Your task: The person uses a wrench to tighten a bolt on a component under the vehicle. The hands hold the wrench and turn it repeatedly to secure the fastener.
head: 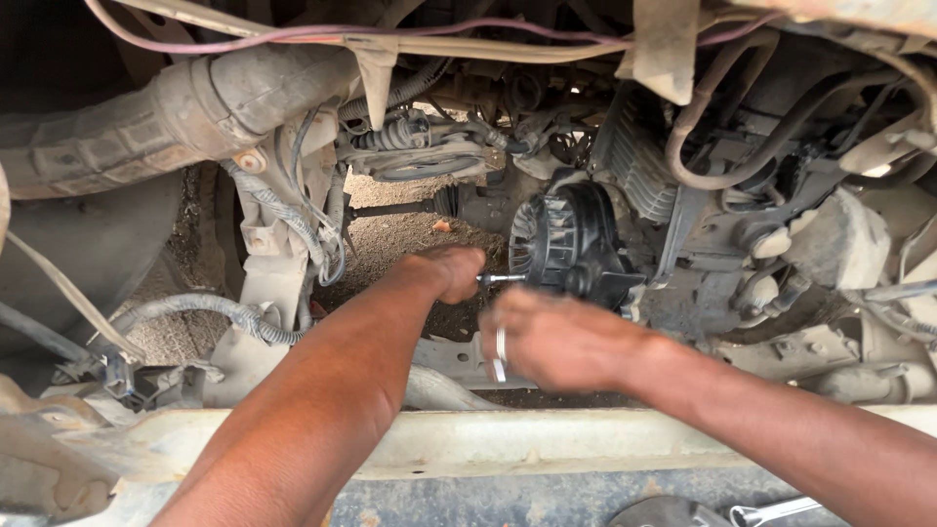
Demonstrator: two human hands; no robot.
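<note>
Head view, looking down into an open engine bay. Your left hand [444, 270] is closed in a loose fist around the end of a long bolt [502, 279]; the bolt's shank shows bright between your knuckles and the black alternator [566, 244]. The bolt lies level, its long axis running left to right across the view, its far end at or in the alternator's lower lug, just right of your fist. Whether the threads are engaged cannot be told from here. Your right hand [551, 342] sits just below and in front of the alternator, fingers curled downward, a ring [501, 344] on one finger; what it grips, if anything, is hidden under the palm. The left hand is the one on the bolt; the right is nearer the alternator body's underside. Room is tight: a ribbed engine block [639, 156] stands just right of the alternator, a fat corrugated hose [146, 122] crosses upper left, and loose wires [293, 210] hang beside a bracket to the left. Bare gravel ground [390, 239] shows through the gap behind your left wrist. The pale front crossmember [508, 439] runs under both forearms. A wrench [776, 510] lies at the bottom right edge, well apart from both hands.
</note>
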